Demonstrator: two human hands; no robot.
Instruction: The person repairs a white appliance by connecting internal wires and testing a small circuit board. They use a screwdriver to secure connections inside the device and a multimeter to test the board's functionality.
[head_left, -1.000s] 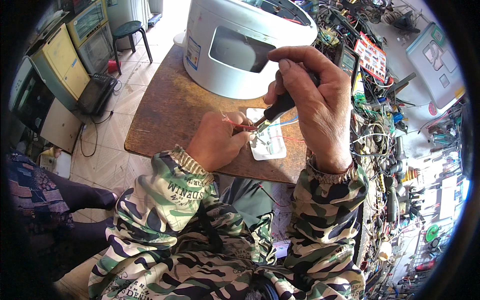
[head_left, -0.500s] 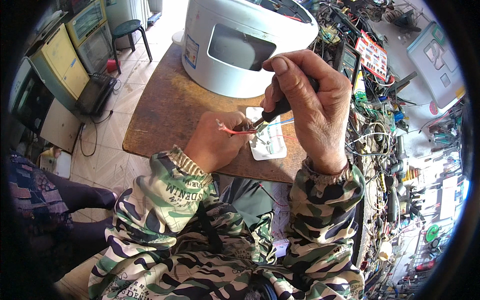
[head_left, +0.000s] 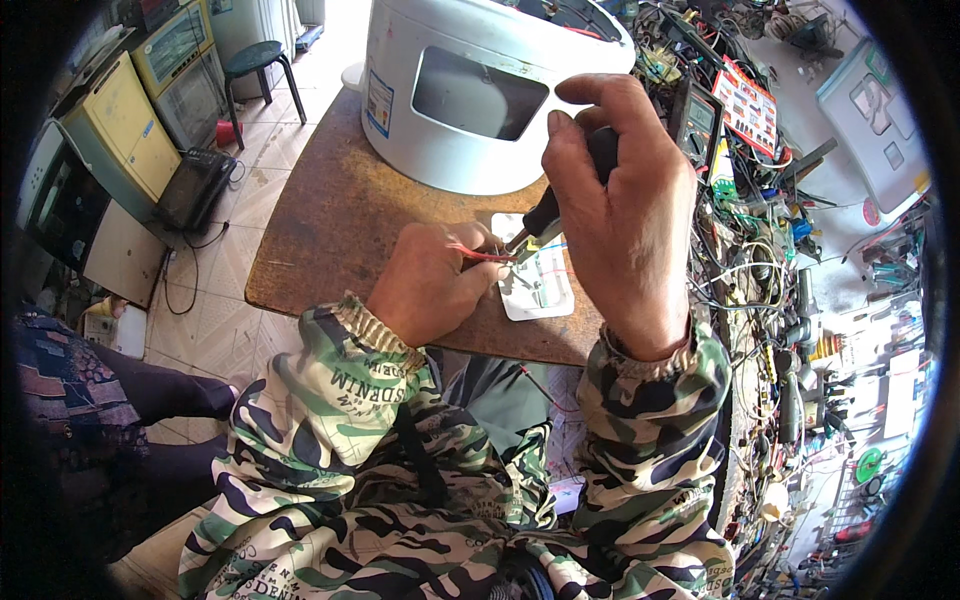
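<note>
A black-handled screwdriver (head_left: 543,213) slants down to the left, its shaft ending at the fingertips of my left hand (head_left: 428,283). My right hand (head_left: 638,225) grips the handle between thumb and fingers, with the index finger lifted and bent above it. Pinched in my left hand is a red wire (head_left: 485,254); the small part where the screwdriver tip meets it is mostly hidden by the fingers. Beneath both hands a white rounded plastic panel (head_left: 545,303) lies on the wooden table (head_left: 320,220). A thin blue wire shows near the screwdriver.
Behind my hands stands a white appliance housing (head_left: 455,145) with a rectangular opening. Tangled wires, tools and a multimeter (head_left: 703,115) crowd the right side. Left are a black stool (head_left: 255,60), a yellow cabinet (head_left: 125,130) and a person's legs (head_left: 160,390).
My right hand has turned around the screwdriver handle, its index finger rising and its thumb shifting. The red wire's loose end has dropped toward my left hand, which otherwise stays in place.
</note>
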